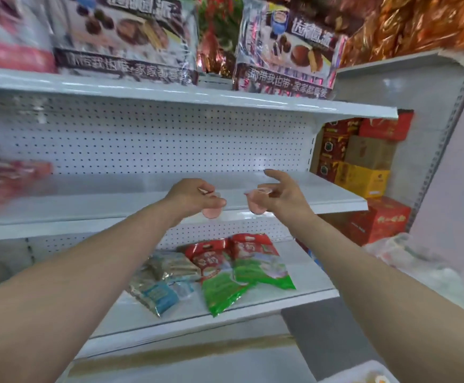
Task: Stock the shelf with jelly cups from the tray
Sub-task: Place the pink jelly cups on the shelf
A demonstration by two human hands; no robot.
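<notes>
**Set-down step: 2 cups at the shelf lip**

Step in hand, as judged: placement. You hold 1 cup per hand just above the front lip of the middle shelf [142,201]. Neither cup rests on it yet.

Left hand [189,197]: fingers curled down over the left jelly cup [211,212], gripping it near the rim. The pink base shows below the fingers.

Right hand [283,194]: thumb and lower fingers grip the right jelly cup [257,203] by its side, lid up, roughly upright. The index finger points out straight toward the pegboard back [170,139] and touches nothing.

The 2 cups are near each other but apart. Blurred pink packs [7,183] lie at the shelf's far left.

Next move, judged: reach forward past the lip, lower each cup base-first onto the board, then let go. The left cup's tilt cannot be read, so level it before release.

Tray [363,369]: only a white corner shows at lower right, probably the tray. Its contents are too blurred to count.
</notes>
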